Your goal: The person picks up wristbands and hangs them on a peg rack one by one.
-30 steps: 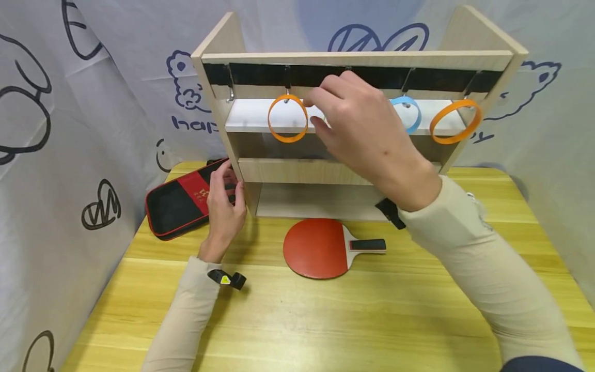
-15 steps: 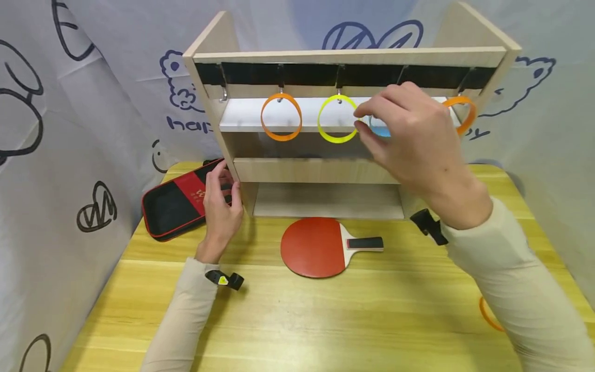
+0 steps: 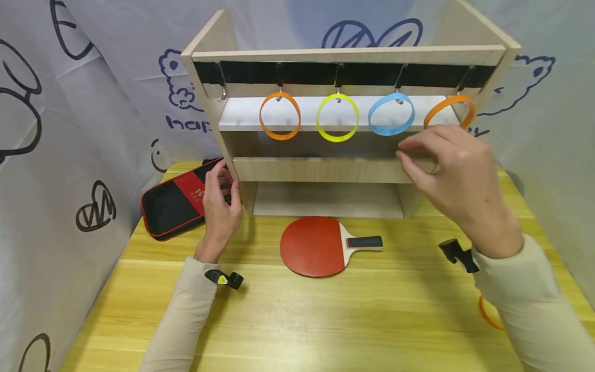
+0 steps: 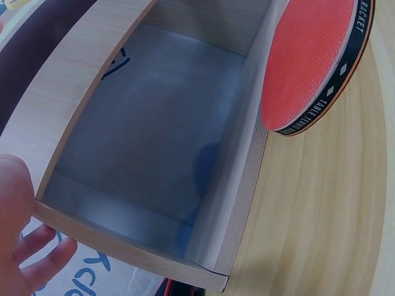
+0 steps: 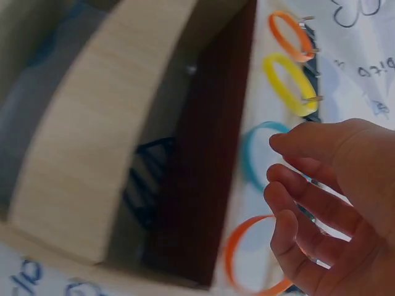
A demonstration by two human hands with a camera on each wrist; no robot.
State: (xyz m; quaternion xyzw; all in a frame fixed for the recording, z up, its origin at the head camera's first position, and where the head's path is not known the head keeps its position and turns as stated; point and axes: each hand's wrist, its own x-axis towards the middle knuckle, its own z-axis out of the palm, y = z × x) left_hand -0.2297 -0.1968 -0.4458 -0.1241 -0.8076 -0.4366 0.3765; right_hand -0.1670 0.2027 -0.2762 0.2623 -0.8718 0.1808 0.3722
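Note:
My right hand (image 3: 457, 173) is in front of the shelf rack's right end, fingers loosely bent and holding nothing. It overlaps the bottom of the right orange wristband (image 3: 450, 109) in the head view. A blue wristband (image 3: 392, 114), a yellow wristband (image 3: 338, 118) and a left orange wristband (image 3: 280, 116) hang from hooks to its left. The right wrist view shows the thumb and fingertips beside the blue wristband (image 5: 250, 157). My left hand (image 3: 220, 212) rests its fingertips against the left side panel of the wooden rack (image 3: 316, 169), with fingers relaxed.
A red table tennis bat (image 3: 311, 247) lies before the rack, handle to the right. Left of the rack is a black-and-red zip case (image 3: 172, 209), partly behind my left hand. Another orange wristband (image 3: 488, 312) lies on the table near my right sleeve. The leftmost hook (image 3: 222, 93) carries no band.
My right hand has moved from the yellow wristband rightward past the blue one, then down and away, uncovering both. The loose band on the table came into view. My left hand has stayed put.

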